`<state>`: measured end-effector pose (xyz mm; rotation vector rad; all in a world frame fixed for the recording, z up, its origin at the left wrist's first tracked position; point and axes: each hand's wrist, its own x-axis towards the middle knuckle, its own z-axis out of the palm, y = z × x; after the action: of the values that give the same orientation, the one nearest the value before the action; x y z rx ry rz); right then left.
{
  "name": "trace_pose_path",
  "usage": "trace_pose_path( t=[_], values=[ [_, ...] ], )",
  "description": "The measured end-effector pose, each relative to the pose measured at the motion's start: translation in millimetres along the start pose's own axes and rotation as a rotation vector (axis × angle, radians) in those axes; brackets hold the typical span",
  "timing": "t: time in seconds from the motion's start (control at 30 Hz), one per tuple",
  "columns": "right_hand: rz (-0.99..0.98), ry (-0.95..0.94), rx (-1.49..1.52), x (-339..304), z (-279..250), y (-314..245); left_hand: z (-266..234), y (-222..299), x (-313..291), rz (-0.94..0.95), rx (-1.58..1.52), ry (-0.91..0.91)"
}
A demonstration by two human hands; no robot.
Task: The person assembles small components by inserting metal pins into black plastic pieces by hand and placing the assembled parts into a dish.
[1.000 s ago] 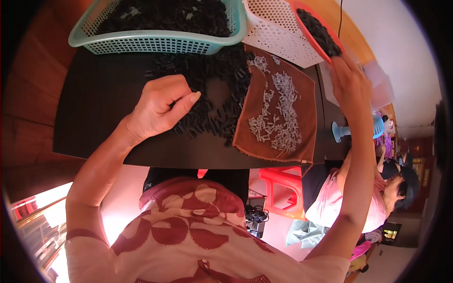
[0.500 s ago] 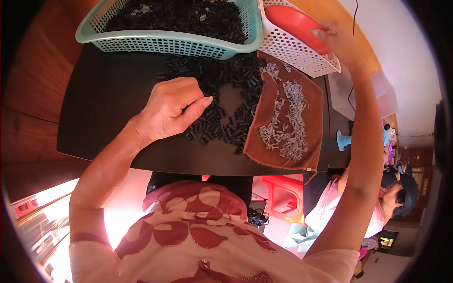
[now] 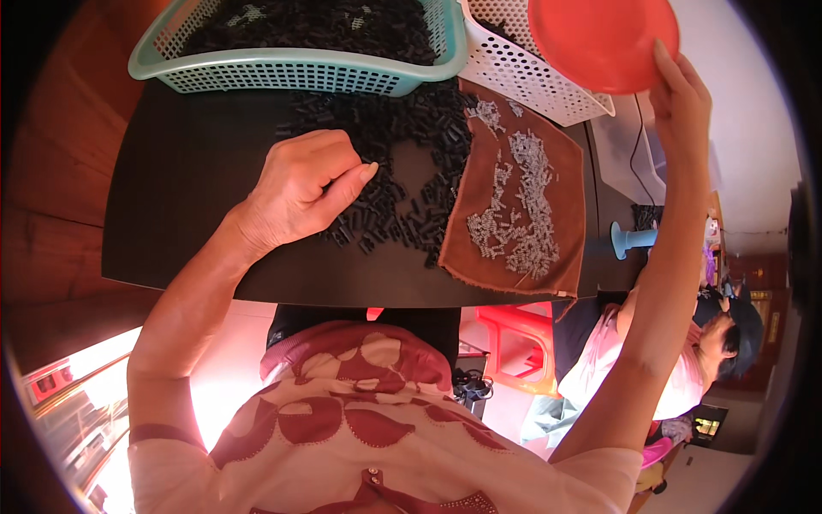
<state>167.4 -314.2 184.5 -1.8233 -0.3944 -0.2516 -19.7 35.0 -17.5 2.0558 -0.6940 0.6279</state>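
Note:
My right hand (image 3: 682,103) is raised at the far right, fingers and thumb gripping the edge of a round red plastic dish (image 3: 604,38). The dish is tilted above a white perforated basket (image 3: 535,73), in which some black pieces show. Over the table's middle, my left hand (image 3: 310,184) is closed with the thumb against the curled fingers. Whatever it may hold is hidden. Many small black tube-like parts (image 3: 377,218) lie beyond and beside it. To their right, small clear parts (image 3: 535,201) are heaped in rows on a brown cloth (image 3: 467,244).
A teal basket (image 3: 274,70) full of black parts stands at the table's far edge. A light-blue stand-like object (image 3: 629,238) is near the right edge of the dark table (image 3: 188,197). Another person (image 3: 685,351) sits to the right, and a red stool (image 3: 522,347) is below the table.
My right hand has lifted the red dish up and to the right, out of the white basket, uncovering black pieces inside. My left hand stays closed in nearly the same place.

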Motion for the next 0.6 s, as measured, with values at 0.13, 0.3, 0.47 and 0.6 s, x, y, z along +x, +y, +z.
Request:
trace_pose_path(
  t=[0.13,0.3,0.47,0.6],
  values=[
    [0.011,0.158,0.136,-64.8,7.6,-20.9,-0.5,-1.7,-1.1,-0.040,0.033,-0.007],
    [-0.148,0.135,-0.638,-154.0,-5.0,-25.8,1.9,-1.1,-0.6,-0.052,0.000,0.015],
    [-0.492,-0.196,-1.077,-199.8,-12.4,32.3,4.5,-1.3,0.1,-0.077,-0.025,0.010],
    [-0.484,-0.241,-1.264,-212.8,-22.9,85.7,5.8,-0.6,-3.0,-0.066,-0.020,0.007]
  ],
)
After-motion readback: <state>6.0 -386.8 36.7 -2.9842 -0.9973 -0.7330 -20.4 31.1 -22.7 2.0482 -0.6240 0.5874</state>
